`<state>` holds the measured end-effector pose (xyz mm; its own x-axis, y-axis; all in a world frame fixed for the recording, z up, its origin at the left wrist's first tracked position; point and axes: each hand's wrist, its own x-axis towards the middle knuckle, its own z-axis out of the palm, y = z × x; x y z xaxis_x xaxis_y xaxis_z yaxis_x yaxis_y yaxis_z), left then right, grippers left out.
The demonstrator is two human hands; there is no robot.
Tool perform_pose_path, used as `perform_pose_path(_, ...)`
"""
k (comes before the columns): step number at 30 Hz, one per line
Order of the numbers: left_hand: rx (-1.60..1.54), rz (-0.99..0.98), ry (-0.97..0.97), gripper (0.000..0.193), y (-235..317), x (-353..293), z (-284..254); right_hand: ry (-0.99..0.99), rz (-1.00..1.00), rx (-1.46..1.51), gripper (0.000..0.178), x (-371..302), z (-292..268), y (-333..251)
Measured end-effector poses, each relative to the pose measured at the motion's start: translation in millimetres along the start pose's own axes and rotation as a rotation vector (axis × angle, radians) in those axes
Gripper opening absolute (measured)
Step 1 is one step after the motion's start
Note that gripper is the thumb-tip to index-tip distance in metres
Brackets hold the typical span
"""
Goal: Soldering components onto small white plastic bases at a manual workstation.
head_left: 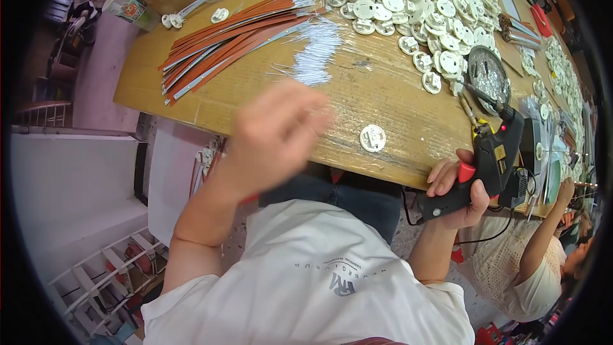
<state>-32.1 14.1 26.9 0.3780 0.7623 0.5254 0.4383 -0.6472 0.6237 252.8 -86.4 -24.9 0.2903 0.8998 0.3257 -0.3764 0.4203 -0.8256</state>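
My right hand (476, 202) is wrapped round the handle of a black soldering gun (502, 148) with a red trigger, at the table's near right edge. The gun's tip end points away from me, beside a round dark dish. Blurred by motion, my left hand (281, 131) hangs over the near table edge with its fingers curled together in a pinch. What it pinches, if anything, I cannot make out. A single round white plastic disc (373, 138) lies on the wood between my hands. Just beyond my left hand spreads a bundle of thin white wires (316, 51).
Orange-brown and silver strips (223, 41) lie at the left of the wooden table (389, 105). A large pile of white discs (408, 6) covers the far side. The dark dish (472, 70) holds shiny bits. A cup (124, 5) stands far left. Another person (504, 268) works at the right.
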Motion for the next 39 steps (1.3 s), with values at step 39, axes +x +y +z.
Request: perform_pose_path(39,0.332,0.28,-0.19,0.024,10,44,-3,0.039,0.107,-0.131,0.06,0,-3,-2)
